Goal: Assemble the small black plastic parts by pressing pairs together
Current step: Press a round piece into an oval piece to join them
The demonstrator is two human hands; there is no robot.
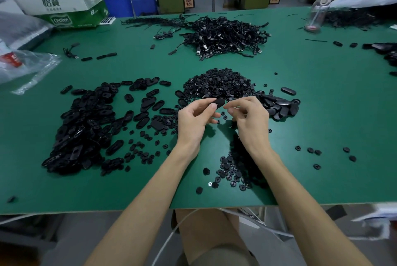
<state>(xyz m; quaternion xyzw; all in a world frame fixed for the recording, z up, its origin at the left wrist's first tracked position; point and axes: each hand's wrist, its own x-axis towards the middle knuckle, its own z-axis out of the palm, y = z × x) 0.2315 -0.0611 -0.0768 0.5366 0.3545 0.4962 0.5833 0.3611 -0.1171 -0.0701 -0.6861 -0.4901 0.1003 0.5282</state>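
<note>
A worker seated at a green-topped workbench (322,102) holds a small black oval plastic shell (218,102) above the bench, roughly midway between the two hands and in front of a heap of small round black plastic buttons (219,82). The left hand (196,117) grips the shell, thumb pressed on its near face and forefinger curled behind it, so that the shell's long axis runs roughly left to right and its free, rounded end points towards the right hand (249,113). That hand is just beside the free end. Its fingertips (230,105) are drawn together and the other fingers are curled under the palm. Whether a round button is pinched between them cannot be told from this angle. The step in hand appears to be mating a pair. The left hand already has the shell, so the closing move seems to fall to the right, which would have to travel leftward along the shell's long axis and meet its exposed end or face squarely. A skewed approach could tip the shell out of the left hand's light grip. A wide pile of open black oval shells (86,128) lies to the left, a smaller stack of closed black oval pieces (279,104) lies just right of the right hand, and loose round buttons (234,171) are scattered near the bench's front edge. A tangle of black cables (225,36) sits farther back.
</note>
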